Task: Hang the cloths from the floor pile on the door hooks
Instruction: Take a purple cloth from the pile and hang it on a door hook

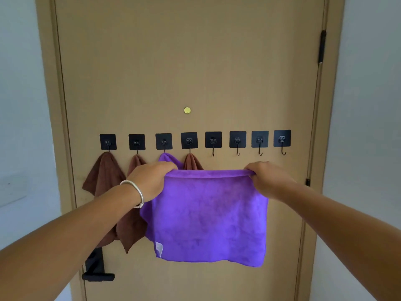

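purple cloth (209, 218), black hooks (213, 140)

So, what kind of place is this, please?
Probably a home interior, at a room or entrance door. A tan door with a peephole and black lever handle carries a row of adhesive hooks; pale walls flank it.

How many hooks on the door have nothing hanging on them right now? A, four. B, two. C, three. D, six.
A: the four hooks on the right are bare; the four on the left carry cloths.
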`<state>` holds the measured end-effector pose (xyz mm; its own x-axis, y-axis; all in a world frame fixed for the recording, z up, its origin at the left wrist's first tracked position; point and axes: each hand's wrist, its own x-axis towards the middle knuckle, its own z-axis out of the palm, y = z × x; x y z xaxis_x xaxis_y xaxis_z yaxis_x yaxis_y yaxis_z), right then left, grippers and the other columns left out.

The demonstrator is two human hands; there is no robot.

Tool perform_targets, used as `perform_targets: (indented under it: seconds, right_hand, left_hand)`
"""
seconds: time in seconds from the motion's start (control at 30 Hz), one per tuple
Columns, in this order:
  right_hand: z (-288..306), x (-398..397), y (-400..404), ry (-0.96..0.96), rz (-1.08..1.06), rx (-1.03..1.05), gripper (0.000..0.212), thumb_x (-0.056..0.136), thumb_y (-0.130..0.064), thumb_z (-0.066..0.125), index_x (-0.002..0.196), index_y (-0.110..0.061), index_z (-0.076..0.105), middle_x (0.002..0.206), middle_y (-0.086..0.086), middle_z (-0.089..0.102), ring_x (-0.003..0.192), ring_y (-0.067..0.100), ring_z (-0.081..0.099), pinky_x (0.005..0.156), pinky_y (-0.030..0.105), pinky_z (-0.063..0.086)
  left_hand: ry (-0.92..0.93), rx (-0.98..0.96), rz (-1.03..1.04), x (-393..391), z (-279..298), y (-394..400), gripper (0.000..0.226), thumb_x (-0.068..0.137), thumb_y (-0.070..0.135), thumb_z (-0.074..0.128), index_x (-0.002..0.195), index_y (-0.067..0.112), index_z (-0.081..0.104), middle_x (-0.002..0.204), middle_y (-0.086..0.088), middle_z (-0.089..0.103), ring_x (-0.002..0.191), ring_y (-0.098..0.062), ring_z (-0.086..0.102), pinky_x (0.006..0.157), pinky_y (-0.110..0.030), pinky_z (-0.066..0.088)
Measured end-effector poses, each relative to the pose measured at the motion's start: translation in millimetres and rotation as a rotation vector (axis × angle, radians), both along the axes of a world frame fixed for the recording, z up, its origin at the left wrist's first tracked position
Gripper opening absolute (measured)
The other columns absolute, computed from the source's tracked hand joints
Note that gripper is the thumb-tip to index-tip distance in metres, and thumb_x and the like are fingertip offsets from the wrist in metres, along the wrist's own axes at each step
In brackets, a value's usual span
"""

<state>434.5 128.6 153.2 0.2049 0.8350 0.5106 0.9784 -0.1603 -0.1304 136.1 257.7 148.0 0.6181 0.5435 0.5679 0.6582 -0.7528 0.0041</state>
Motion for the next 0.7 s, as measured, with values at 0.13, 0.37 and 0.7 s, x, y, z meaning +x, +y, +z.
perform_targets:
  seconds: [0.13, 0.37, 0.7]
  right_hand:
    - [3.3, 24.1, 29.2, -0.008, 0.098, 0.114, 0.043, 0.085, 0.001, 0.035, 0.101, -0.024, 0.067, 0.097, -0.002, 0.064, 0.088, 0.022, 0.056, 0.065, 0.029, 0.043]
    - [5.3, 80.2, 77.2, -0.234, 0.245, 0.093, 0.028, 0.077, 0.002, 0.037, 0.092, -0.023, 0.035, 0.092, -0.001, 0.054, 0.080, 0.025, 0.046, 0.066, 0.038, 0.043]
    - [11.6, 103.2, 143.5, -0.574, 0.416, 0.234, 0.052, 0.081, 0.002, 0.051, 0.120, -0.031, 0.062, 0.115, -0.001, 0.057, 0.100, 0.027, 0.053, 0.058, 0.029, 0.032]
  left_hand:
    - [0.120, 0.233, -0.032, 24.5, 1.2, 15.7, 0.061, 0.073, -0.014, 0.046, 0.118, 0.028, 0.044, 0.123, 0.007, 0.047, 0.086, -0.026, 0.058, 0.056, -0.036, 0.044]
    - [0.404, 0.309, -0.078, 76.8, 6.5, 55.5, 0.041, 0.090, 0.041, 0.036, 0.130, 0.041, 0.037, 0.152, 0.010, 0.027, 0.113, -0.024, 0.050, 0.085, -0.038, 0.045]
    - [0.235, 0.210, 0.231, 130.0, 7.8, 95.7, 0.069, 0.085, 0.000, 0.041, 0.139, 0.042, 0.033, 0.107, 0.002, 0.048, 0.097, -0.024, 0.054, 0.068, -0.037, 0.046]
